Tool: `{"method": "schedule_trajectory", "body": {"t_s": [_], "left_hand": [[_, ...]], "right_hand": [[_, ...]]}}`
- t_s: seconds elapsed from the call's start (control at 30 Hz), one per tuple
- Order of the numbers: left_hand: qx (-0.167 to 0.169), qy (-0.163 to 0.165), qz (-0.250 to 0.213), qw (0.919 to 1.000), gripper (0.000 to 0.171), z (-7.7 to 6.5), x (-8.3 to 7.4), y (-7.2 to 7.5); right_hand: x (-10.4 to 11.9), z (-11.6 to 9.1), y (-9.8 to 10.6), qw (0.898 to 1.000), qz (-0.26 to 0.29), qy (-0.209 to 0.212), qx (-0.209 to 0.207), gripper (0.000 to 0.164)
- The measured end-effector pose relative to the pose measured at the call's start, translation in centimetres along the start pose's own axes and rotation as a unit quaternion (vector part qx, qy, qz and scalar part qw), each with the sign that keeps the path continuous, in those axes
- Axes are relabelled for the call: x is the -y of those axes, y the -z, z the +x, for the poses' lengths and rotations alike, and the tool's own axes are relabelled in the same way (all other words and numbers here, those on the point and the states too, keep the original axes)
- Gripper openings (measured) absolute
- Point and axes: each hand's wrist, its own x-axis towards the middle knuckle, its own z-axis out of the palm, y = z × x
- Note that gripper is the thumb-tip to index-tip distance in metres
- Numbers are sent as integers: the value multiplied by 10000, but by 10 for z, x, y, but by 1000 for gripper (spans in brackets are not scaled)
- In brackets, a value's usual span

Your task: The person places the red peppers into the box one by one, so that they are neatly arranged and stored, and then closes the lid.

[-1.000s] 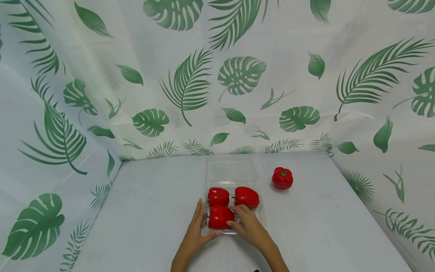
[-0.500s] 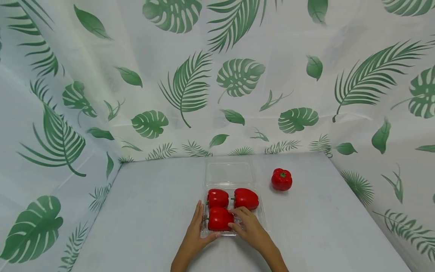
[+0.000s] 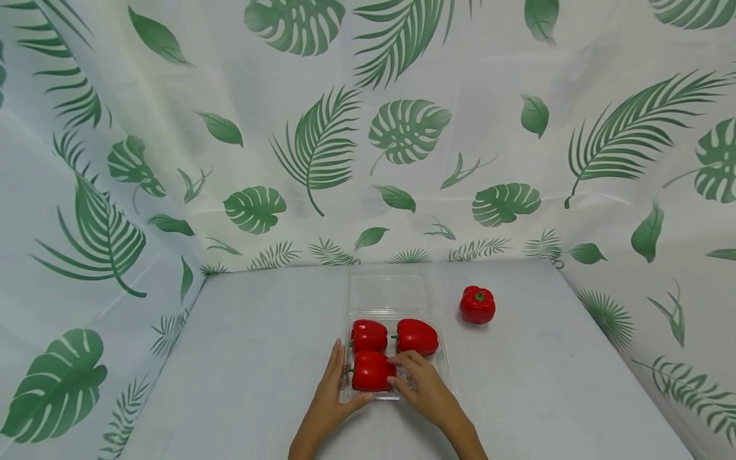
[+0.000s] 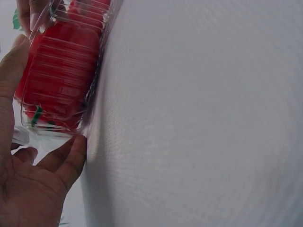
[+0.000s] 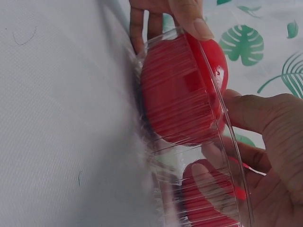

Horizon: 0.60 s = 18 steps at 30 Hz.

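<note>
A clear plastic clamshell container (image 3: pixel 445 367) holds three red bell peppers: one at the back left (image 3: pixel 369 335), one at the back right (image 3: pixel 417 337) and a front-left one (image 3: pixel 372 372) with its green stem facing left. My left hand (image 3: pixel 330 399) steadies the container's front-left corner, straight fingers along the left side and thumb at the front rim. My right hand (image 3: pixel 422 390) reaches over the front-right compartment and pinches the right end of the front-left pepper between thumb and fingers. In the right wrist view, the right thumb (image 5: pixel 246 111) touches that pepper (image 5: pixel 180 90).
A fourth red bell pepper (image 3: pixel 477 305) stands stem up on the white table (image 3: pixel 517 383), right of the container. The container's lid (image 3: pixel 388 289) lies open toward the back. A leaf-patterned cloth (image 3: pixel 431 191) hangs behind the table and along both sides.
Both hands keep their places at the container, and the peppers lie as before. The head view shifts only slightly.
</note>
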Motion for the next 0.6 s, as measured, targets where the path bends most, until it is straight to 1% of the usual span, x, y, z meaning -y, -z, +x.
{"method": "schedule_trajectory", "body": {"t_s": [0.17, 0.3, 0.4, 0.5, 0.53, 0.6], "left_hand": [[10, 64, -37, 10000, 108, 0, -1, 0], [5, 110, -55, 9999, 109, 1, -2, 0], [2, 153, -63, 9999, 109, 1, -3, 0], [21, 226, -113, 9997, 110, 1, -3, 0], [40, 272, -124, 9995, 110, 1, -3, 0], [63, 326, -160, 9993, 111, 1, -3, 0]], "right_hand": [[-3, 0, 4, 9999, 67, 85, -105, 33], [-8, 1, 10, 9989, 137, 151, -414, 35], [-13, 3, 18, 9953, 96, 362, -897, 36], [-20, 5, 28, 9870, -100, 530, -1512, 35], [-23, 6, 31, 9835, -200, 545, -1715, 34], [-28, 8, 39, 9768, -440, 420, -2054, 34]]}}
